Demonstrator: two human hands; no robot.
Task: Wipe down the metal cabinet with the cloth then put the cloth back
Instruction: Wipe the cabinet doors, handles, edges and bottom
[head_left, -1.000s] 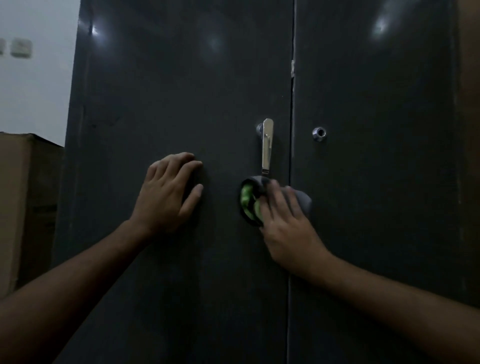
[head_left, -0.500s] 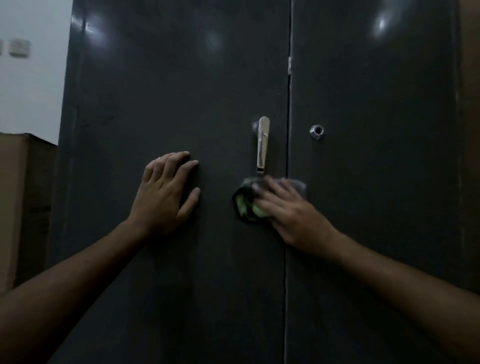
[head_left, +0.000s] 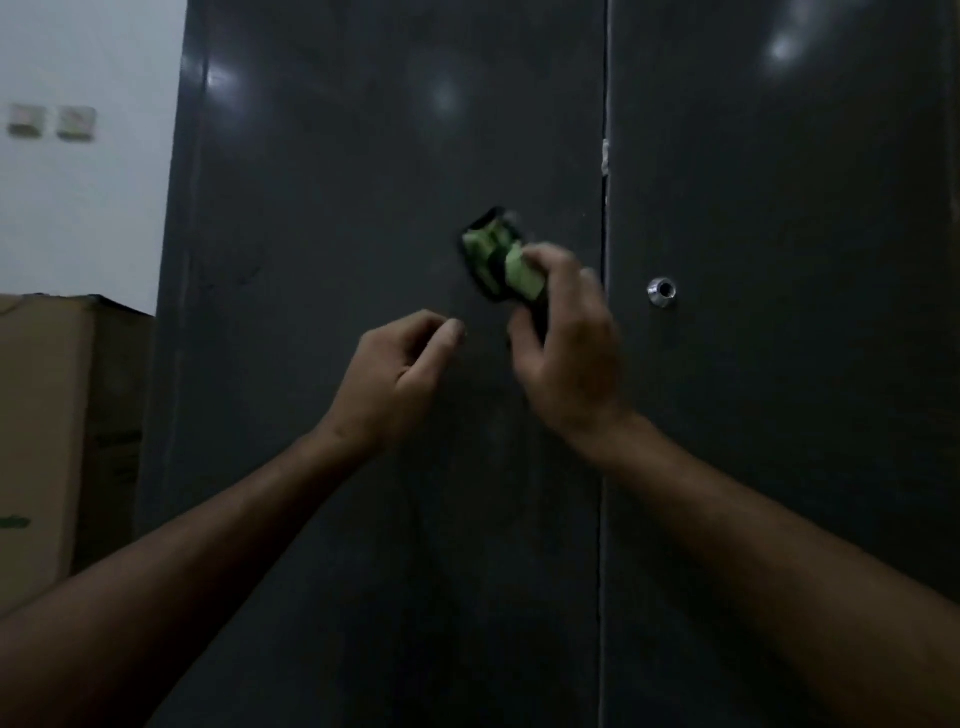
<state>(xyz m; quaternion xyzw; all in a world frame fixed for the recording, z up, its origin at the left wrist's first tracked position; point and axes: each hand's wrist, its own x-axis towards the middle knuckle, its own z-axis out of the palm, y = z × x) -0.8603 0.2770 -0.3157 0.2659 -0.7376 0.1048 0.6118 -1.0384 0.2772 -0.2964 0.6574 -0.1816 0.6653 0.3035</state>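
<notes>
Both my arms are reaching up at the cabinet (head_left: 363, 156) from the bottom corners of the view. My right hand (head_left: 569, 343) is up against the left door, just left of the seam between the two doors, with the fingers curled round the cloth (head_left: 498, 262). The cloth is a bunched dark thing with bright green patches, and it sticks out above and to the left of my fingers, right up at the door face. It's a bit motion-blurred, so I can't tell if it's actually pressing on the metal or just off it.

My left hand (head_left: 400, 374) is lower and to the left, close beside the right one but not touching it. Its fingers are loosely curled in, thumb and index tip near each other, holding nothing. Can't tell if it's touching the door either.

Around that: the cabinet is dark grey and glossy, with a few soft light reflections up top. On the right door there's a small round shiny lock (head_left: 661, 291), just past the seam. To the left of the cabinet sits a brown cardboard box (head_left: 47, 431) with a small green mark low on its side, too blurry to read. Behind it is a white wall with two pale switch plates (head_left: 52, 122) side by side.
</notes>
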